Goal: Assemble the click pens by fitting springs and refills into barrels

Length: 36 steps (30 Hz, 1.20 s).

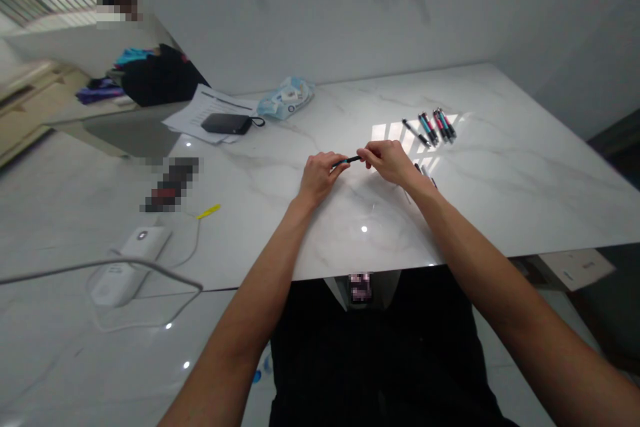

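Worktop point(525, 180), in from front edge: left hand point(318, 177) and right hand point(387, 159) pinch pen point(353, 159), judged light, stiff, slick; grip near ends.

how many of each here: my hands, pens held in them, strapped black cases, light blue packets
Left hand and right hand: 2
Held pen: 1
Strapped black case: 1
Light blue packet: 1
Total: 5
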Tool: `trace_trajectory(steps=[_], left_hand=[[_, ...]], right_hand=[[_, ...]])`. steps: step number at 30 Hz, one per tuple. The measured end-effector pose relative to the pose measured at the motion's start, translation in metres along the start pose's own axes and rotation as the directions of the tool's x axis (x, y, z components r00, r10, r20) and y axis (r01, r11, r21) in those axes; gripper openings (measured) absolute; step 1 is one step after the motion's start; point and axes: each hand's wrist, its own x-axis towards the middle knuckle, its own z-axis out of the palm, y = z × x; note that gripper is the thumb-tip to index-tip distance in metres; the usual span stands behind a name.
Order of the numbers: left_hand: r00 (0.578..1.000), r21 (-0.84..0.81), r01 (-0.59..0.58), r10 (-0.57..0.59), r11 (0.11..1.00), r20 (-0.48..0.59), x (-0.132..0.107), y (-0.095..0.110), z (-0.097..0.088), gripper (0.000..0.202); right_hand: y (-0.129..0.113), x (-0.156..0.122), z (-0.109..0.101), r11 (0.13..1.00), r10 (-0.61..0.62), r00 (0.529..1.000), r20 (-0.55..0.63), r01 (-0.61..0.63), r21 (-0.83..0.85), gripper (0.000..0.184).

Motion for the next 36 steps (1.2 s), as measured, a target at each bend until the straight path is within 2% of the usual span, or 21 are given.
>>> trace_trajectory(steps=[4, 8, 13, 18, 24, 26, 31, 36], left_hand=[[1.0, 0.002, -0.013, 0.013, 1.0, -0.013, 0.0, -0.001, 0.001, 0.045], [1.0, 0.016, -0.021, 0.02, 1.0, 0.006, 0.0, 0.002, 0.001, 0.045], [1.0, 0.013, 0.011, -0.011, 1.0, -0.003, 0.0, 0.004, -0.001, 0.045], [1.0, 0.016, 0.007, -0.007, 1.0, 0.002, 0.001, 0.004, -0.001, 0.042], [1.0, 0.006, 0.016, -0.016, 1.0, -0.01, 0.001, 0.003, -0.003, 0.04], [1.0, 0.015, 0.013, -0.013, 1.0, -0.012, 0.001, 0.003, -0.003, 0.036], [0.999, 0.027, -0.005, 0.005, 1.0, -0.033, 0.001, 0.006, -0.004, 0.029], [0.998, 0.045, 0.004, -0.002, 0.999, -0.056, 0.001, 0.006, -0.006, 0.03]], right_hand=[[0.001, 0.0, -0.001, 0.996, -0.047, 0.999, 0.006, 0.046, 0.07, 0.036], [0.001, 0.0, -0.001, 0.999, 0.006, 1.0, 0.016, -0.005, -0.039, 0.046], [-0.003, 0.0, -0.001, 0.998, -0.027, 1.0, 0.015, 0.027, 0.057, 0.037], [-0.005, 0.0, -0.002, 0.998, 0.022, 0.999, 0.033, -0.02, -0.064, 0.054], [-0.002, -0.001, -0.002, 0.996, -0.062, 0.998, 0.0, 0.062, 0.062, 0.034], [-0.004, -0.001, -0.002, 0.999, -0.037, 0.999, 0.005, 0.037, 0.024, 0.039], [-0.011, -0.001, -0.003, 0.998, 0.016, 1.0, 0.021, -0.014, -0.064, 0.065], [-0.01, -0.001, -0.001, 0.998, 0.061, 0.998, 0.032, -0.06, -0.034, 0.071]])
